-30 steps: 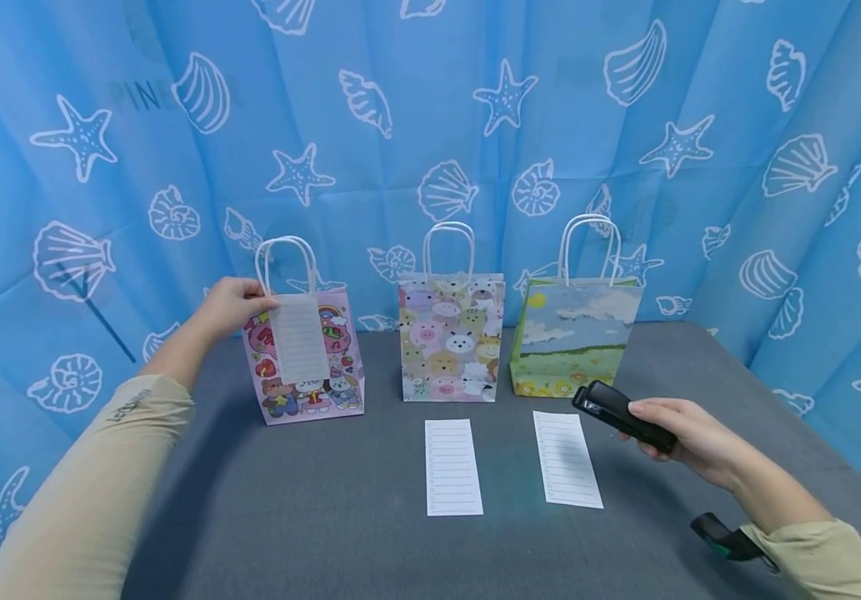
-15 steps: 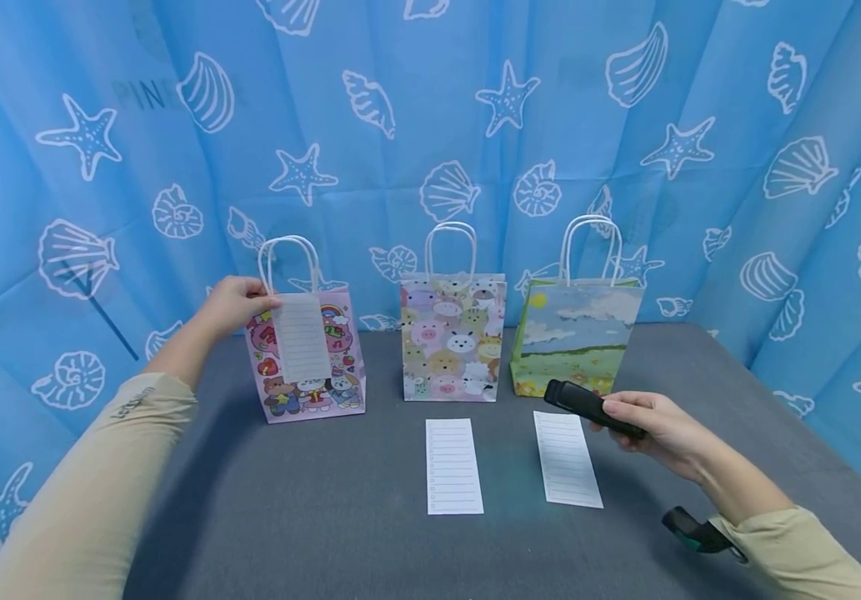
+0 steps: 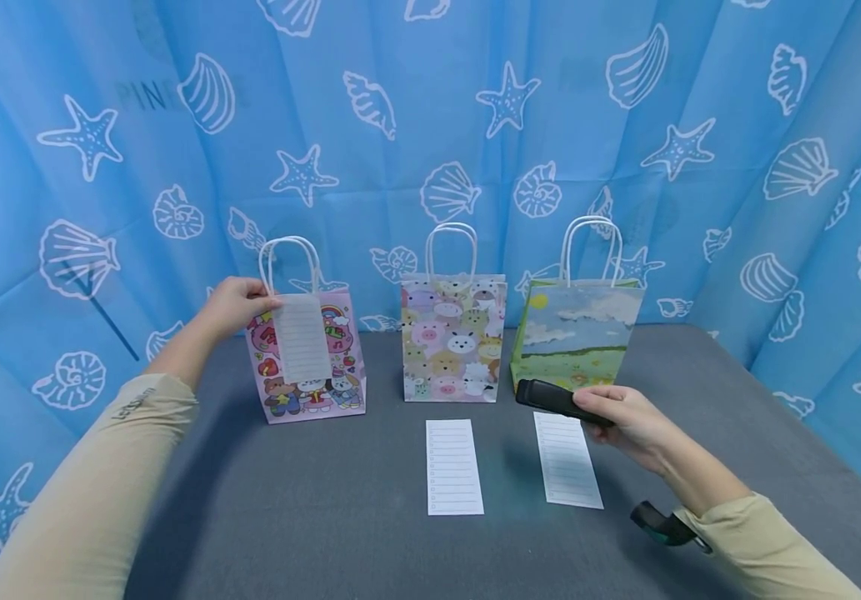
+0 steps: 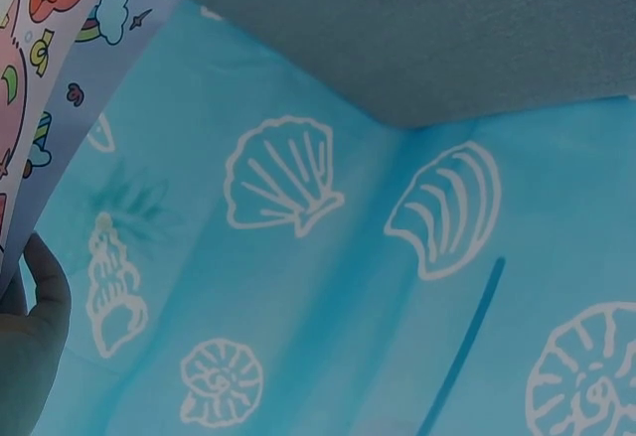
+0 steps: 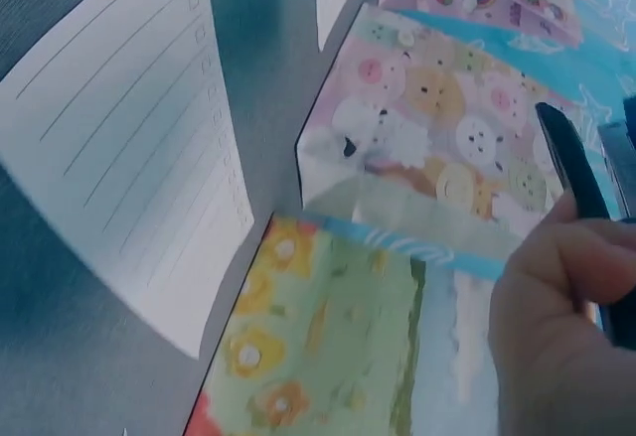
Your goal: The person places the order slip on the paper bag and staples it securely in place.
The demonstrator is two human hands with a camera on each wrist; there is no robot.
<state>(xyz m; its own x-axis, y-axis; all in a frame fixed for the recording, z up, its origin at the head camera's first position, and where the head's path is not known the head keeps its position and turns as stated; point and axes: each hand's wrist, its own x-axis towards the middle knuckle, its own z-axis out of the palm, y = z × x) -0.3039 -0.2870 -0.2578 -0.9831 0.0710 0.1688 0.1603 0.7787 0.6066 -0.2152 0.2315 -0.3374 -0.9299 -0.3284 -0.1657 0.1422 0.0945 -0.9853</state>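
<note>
One lined slip (image 3: pixel 304 342), apparently steadied for fastening, hung before the pink bag (image 3: pixel 343 354) at nine o'clock, left hand (image 3: pixel 231 308) pinching it; the right hand (image 3: pixel 628 425) gripped a stapler (image 3: pixel 553 398) at four, likely needed at nine.

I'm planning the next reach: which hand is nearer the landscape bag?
Right. The right hand is in front of the landscape bag; the left hand is at the pink bag, beyond the animal bag.
</note>
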